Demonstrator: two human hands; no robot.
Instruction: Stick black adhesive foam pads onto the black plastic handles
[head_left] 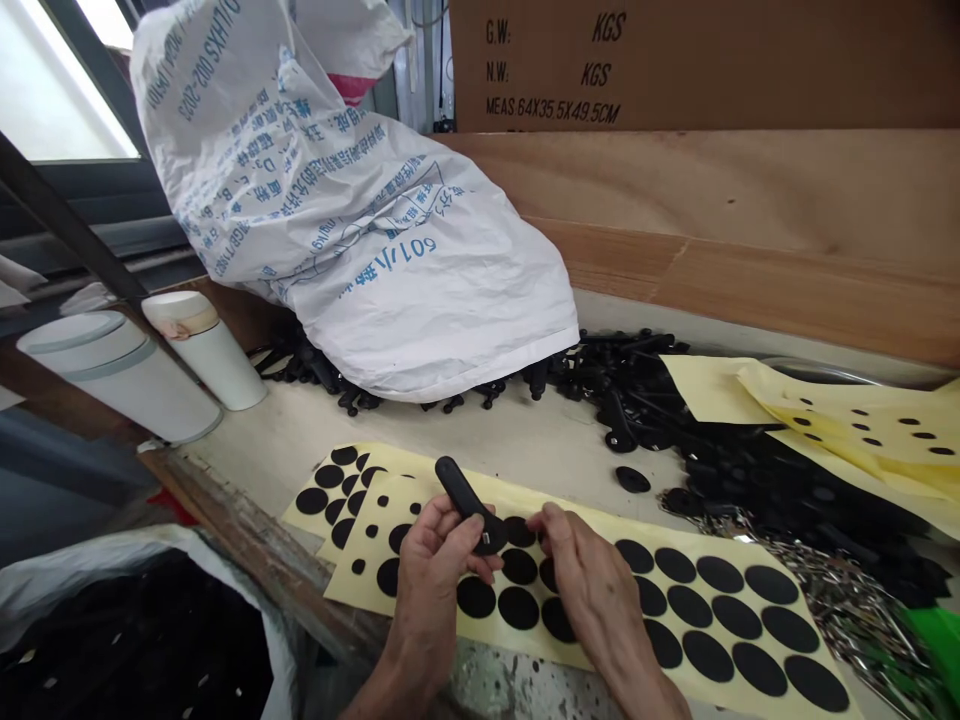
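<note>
While our left hand (pixel 431 590) pinches a black handle (pixel 459 490) between thumb and fingers, our right hand (pixel 600 610) sits just beside the handle's round head (pixel 489 535), its fingers (pixel 551 518) curled down over the sheet; whether they pinch anything we cannot tell. The handle tilts up and away from the left palm, with its head low, close above a yellow sheet (pixel 652 530) of round black pads (pixel 757 668) lying under both hands. A small metal bit (pixel 486 538) shows at the head.

Past the right hand, a loose pad (pixel 632 480) lies on the counter (pixel 525 440), and further on sits a heap of black parts (pixel 637 380). Beyond the right hand are a second sheet (pixel 862 430) with small dots and a spill of metal bits (pixel 825 590). Well ahead of both hands, a white sack (pixel 337 230) slumps on the heap.

The step in hand looks like close fingerwork at the handle's head. The flat pads call for a fine fingertip pinch at an edge, not a full grip.
</note>
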